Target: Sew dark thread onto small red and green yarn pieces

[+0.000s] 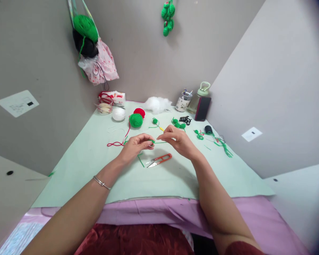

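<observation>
- The left hand [140, 144] has its grip clamped on a small green piece [152, 141]; thumb and fingertips pinch it, so it sits right at the tips, over the bench [95, 170] and beyond the orange-handled snips [163, 158].
- From this piece a thin green strand [160, 142] stretches right, toward the right hand [179, 140].
- The right hand is beyond the snips and a little to their right, its thumb and forefinger tips close together, just beside the green piece; whether that grip clamps the strand cannot be told.
- A yellow-handled tool [161, 129] shows farther beyond the snips, by the right fingers; whether they touch it is unclear.
- Just left of the snips lies a cut green length [141, 161].
- Beyond the snips and to their left stand a green yarn ball [135, 120], a red yarn ball [139, 113] partly behind it, and a white ball [118, 114] farther left.
- Far beyond the snips rests white fluff [157, 105].
</observation>
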A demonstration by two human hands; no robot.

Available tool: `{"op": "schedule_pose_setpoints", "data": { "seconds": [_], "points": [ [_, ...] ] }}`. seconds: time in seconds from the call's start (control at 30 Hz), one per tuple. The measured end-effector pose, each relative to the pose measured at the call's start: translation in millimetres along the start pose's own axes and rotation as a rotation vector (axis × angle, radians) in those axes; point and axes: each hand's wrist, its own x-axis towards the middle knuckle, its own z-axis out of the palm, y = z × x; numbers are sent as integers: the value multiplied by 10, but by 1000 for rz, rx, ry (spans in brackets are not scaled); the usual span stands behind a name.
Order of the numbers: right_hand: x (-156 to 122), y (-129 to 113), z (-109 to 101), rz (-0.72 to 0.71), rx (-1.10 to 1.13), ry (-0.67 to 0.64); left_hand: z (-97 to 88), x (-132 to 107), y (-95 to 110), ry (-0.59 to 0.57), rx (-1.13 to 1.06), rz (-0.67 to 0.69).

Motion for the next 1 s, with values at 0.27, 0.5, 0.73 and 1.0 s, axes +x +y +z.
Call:
{"op": "schedule_pose_setpoints", "data": {
  "seconds": [0.27,0.5,0.73,1.0],
  "points": [
    [4,-11,0,15,49,-25,-10,-6,-10,-65,17,-1],
    [11,-3,49,38,90,-33,-2,-12,-10,-73,34,1],
    [14,-22,-10,76,162,-83,18,-17,5,-71,-1,-32],
    [12,36,-27,98,238,-120,28,-9,17,-106,29,-52]
  ]
}}
